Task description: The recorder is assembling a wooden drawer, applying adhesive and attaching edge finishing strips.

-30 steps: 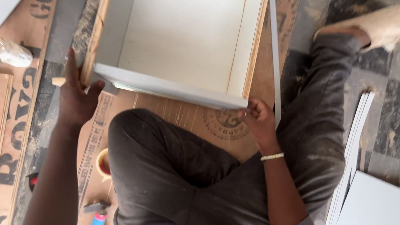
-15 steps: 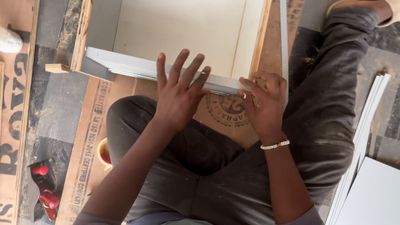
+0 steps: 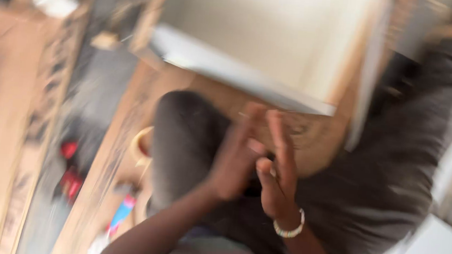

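My left hand (image 3: 234, 157) and right hand (image 3: 279, 171) are up in front of my lap, palms pressed against each other, fingers pretty much straight and together, nothing between them that I can make out; beaded bracelet (image 3: 288, 231) on my right wrist; everything's smeared with blur tbh; under the hands is my bent knee in dark grey trousers (image 3: 188, 135); just past my fingertips sits the white drawer box (image 3: 254, 43) on the cardboard (image 3: 310, 144), open side up, not touched by either hand; something red (image 3: 71, 176) lies off to my left on the floor.
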